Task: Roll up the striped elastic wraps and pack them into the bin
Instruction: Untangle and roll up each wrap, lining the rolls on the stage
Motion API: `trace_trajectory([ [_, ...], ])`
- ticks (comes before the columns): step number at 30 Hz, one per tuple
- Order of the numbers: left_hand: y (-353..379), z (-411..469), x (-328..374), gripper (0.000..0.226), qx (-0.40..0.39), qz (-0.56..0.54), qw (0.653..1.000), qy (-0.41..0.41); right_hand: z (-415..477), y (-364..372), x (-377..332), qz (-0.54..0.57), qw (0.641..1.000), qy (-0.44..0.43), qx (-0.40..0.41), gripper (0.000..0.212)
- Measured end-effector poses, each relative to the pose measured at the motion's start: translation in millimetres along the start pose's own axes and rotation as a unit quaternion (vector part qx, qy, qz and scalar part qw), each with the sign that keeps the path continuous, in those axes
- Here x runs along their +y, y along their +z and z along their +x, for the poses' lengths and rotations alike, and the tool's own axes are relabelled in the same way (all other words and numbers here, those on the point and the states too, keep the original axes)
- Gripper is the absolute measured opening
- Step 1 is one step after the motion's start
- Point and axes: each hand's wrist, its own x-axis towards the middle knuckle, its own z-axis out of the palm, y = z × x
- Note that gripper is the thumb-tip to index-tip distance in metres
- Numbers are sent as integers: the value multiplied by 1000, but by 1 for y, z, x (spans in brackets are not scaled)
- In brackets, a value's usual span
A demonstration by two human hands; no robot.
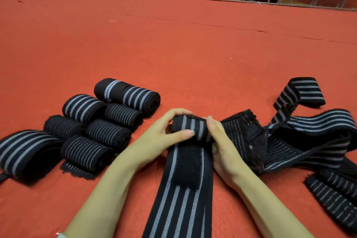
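Colours — black on red
Wraps [181, 195] black with grey stripes, rolls [108, 114] the same; carpet [173, 48] plain orange-red.

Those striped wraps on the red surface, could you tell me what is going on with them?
A person is rolling one wrap: the left hand and right hand grip its rolled end, and the rest lies toward the camera. Several finished rolls sit on the red surface to the left; loose wraps lie heaped to the right. No bin shows.
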Motion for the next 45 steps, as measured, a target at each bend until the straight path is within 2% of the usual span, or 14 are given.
trace_trajectory([
  [2,4,-1,-3,45,-28,0,1000,-6,-1,1,0,-25,1000,9,-9,75],
  [7,8,1,-7,55,-37,-9,999,-24,-5,-2,-2,-44,999,-13,-23,47],
  [9,7,4,-5,50,-15,-14,999,-28,-5,-1,-3,-51,998,-41,-21,43],
  [12,5,4,-7,58,-21,-5,999,-35,-4,-2,-1,-49,997,-52,-30,41],
  [17,5,1,-4,54,1,10,1000,15,0,1,1,-43,998,-32,-20,53],
  [21,3,4,-4,60,22,92,992,79,2,2,3,-21,1000,-10,8,75],
  [26,5,4,-5,40,31,69,993,89,2,0,0,19,999,-25,19,40],
  [31,8,4,-4,42,46,81,996,7,0,-1,-2,-7,999,-48,-14,26],
  [35,13,3,-8,31,33,28,999,17,-4,-2,0,-14,998,-53,-23,34],
  [40,11,0,-4,29,3,24,998,54,-2,2,-2,-37,998,-48,5,48],
  [43,7,1,-5,37,14,76,993,87,0,1,-2,-31,999,-42,9,44],
  [45,7,2,-6,47,13,76,995,67,-1,1,-3,-29,998,-48,4,43],
])
